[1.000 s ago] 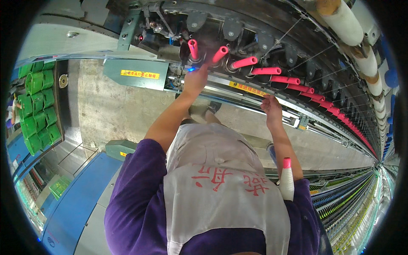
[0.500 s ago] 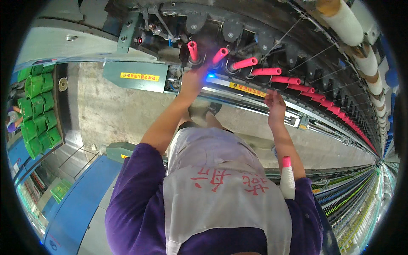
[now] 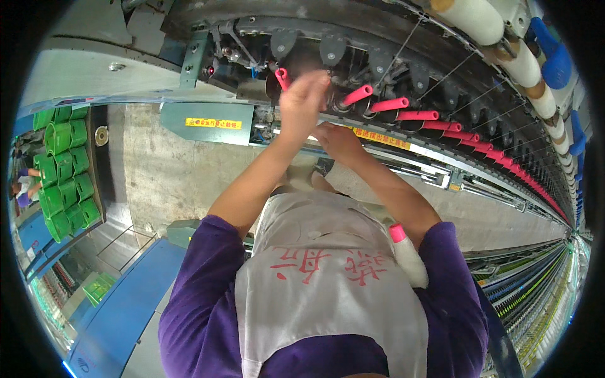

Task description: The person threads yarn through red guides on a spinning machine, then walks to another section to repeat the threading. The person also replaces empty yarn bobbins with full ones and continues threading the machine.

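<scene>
A row of pink bobbin tubes [image 3: 358, 95] stands on the spindles of a long spinning frame. My left hand [image 3: 304, 104], smeared by motion, is over the second tube from the left end and hides most of it; its grip cannot be made out. Just left of it, the first pink tube [image 3: 283, 79] leans in its place. My right hand [image 3: 340, 142] is below and right of my left, at the metal rail under the spindles. Its fingers are curled in, and what they hold, if anything, is hidden. A white yarn bobbin with a pink top [image 3: 409, 259] sticks up beside my apron.
Large white roving bobbins [image 3: 472, 20] hang at the upper right, with thin yarns running down to the spindles. A green-grey machine cover [image 3: 208, 123] juts out at the left. Green baskets [image 3: 62, 189] are stacked farther left, near another person. A blue machine panel [image 3: 123, 305] stands at lower left.
My right hand has swung left along the rail to just below my left hand. My left hand has risen over the second tube. The blue light beside it no longer shows.
</scene>
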### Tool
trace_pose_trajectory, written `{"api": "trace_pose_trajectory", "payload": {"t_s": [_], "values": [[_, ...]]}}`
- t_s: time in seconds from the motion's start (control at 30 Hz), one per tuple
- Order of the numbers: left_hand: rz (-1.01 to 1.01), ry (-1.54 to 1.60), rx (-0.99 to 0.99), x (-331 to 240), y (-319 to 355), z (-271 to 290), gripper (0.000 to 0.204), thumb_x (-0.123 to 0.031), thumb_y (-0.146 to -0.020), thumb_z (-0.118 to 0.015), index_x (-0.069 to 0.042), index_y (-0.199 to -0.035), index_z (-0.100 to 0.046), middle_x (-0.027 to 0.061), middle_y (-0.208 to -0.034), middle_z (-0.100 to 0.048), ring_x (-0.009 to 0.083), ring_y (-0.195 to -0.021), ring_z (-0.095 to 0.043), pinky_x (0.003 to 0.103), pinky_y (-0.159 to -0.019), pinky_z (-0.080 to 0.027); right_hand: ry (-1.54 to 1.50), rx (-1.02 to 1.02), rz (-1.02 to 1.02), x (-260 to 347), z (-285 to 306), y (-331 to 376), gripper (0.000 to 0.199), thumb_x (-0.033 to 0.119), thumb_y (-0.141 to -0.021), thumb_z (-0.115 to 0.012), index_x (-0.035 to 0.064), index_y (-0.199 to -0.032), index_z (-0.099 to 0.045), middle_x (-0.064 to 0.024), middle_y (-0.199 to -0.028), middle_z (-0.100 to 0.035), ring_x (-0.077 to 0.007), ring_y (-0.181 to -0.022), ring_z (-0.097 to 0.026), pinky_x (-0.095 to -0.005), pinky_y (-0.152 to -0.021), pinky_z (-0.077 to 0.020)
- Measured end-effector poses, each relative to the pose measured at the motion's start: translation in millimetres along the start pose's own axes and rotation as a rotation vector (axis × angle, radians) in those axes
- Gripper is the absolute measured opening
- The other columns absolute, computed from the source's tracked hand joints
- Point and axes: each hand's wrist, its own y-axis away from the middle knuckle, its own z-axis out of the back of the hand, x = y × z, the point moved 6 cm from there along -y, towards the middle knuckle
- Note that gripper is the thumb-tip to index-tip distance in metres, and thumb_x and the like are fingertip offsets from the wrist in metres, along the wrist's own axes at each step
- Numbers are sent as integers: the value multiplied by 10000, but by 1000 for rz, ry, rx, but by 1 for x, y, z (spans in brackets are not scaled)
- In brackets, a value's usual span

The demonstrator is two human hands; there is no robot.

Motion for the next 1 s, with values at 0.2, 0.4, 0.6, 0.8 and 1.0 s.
{"api": "trace_pose_trajectory", "payload": {"t_s": [0.2,0.4,0.6,0.8,1.0], "values": [[-135,-903,269,58,24,58,160,-148,-806,-604,-100,-953,-645,138,-668,-619,271,-591,-623,369,-512,-469,-374,-215,-39,5,48,37,197,188,-888,-498,58,-977,-616,-127,-922,-608,-297,-863,-590,-378,-724,-473],[197,-838,189,110,90,109,260,-220,-823,-567,-147,-1070,-604,167,-687,-614,338,-638,-613,431,-569,-481,-607,-360,-104,24,98,96,195,100,-919,-481,-14,-1007,-613,-115,-905,-620,-168,-815,-616,-262,-672,-519],[203,-798,215,132,71,59,507,-127,-833,-535,-167,-1322,-406,149,-630,-570,282,-562,-579,387,-538,-440,-594,-370,-50,37,105,104,206,101,-925,-468,-25,-1006,-609,-124,-942,-624,-173,-824,-617,-268,-686,-521],[156,-656,236,143,49,37,643,-101,-804,-565,-192,-1384,-304,135,-624,-590,256,-568,-618,366,-548,-475,-614,-290,-108,37,95,94,207,113,-922,-478,-24,-1004,-610,-115,-926,-633,-170,-832,-623,-271,-708,-519],[326,-538,240,149,48,34,675,-110,-784,-591,-204,-1383,-295,129,-642,-620,237,-563,-630,350,-548,-502,-524,-247,-90,34,76,75,189,131,-912,-505,-5,-993,-608,-97,-884,-638,-167,-795,-623,-279,-692,-497]]}}
